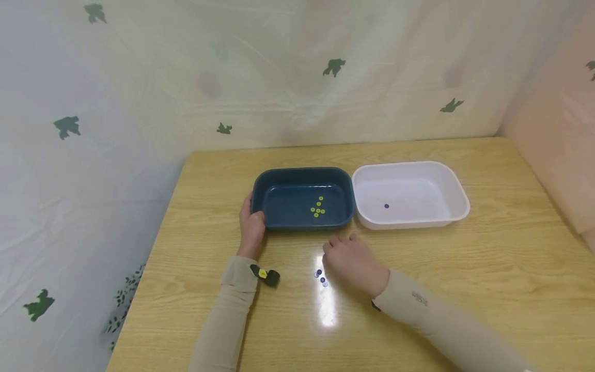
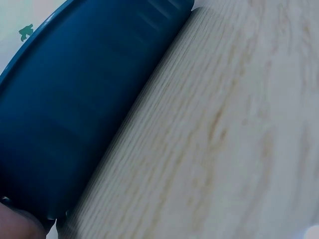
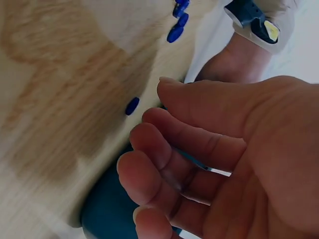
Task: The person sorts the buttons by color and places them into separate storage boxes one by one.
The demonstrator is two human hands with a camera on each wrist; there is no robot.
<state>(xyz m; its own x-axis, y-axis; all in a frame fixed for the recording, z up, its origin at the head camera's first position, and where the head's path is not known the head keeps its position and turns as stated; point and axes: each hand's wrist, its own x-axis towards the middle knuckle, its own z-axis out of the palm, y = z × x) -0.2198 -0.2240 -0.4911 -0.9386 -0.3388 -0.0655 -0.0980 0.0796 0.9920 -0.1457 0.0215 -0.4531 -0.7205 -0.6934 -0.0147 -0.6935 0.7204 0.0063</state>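
Observation:
My left hand [image 1: 252, 227] grips the left end of a dark blue bin [image 1: 279, 226], thumb over its rim and fingers along the outer wall. In the left wrist view the bin's side [image 2: 89, 94] fills the upper left. Several small yellow buttons [image 1: 318, 210] lie inside it. Over the table in front of the bins is my right hand [image 1: 355, 261], fingers loosely curled, nothing between them. One blue button [image 3: 132, 106] lies on the table close to its fingertips; several more blue buttons [image 3: 175, 34] form a short row farther off.
A white bin [image 1: 418, 223] stands against the blue bin's right end, with one dark blue button [image 1: 387, 206] inside. Both are on a wooden table [image 1: 209, 181]. Pale curtains [image 1: 279, 103] with green bird shapes hang behind and at the sides.

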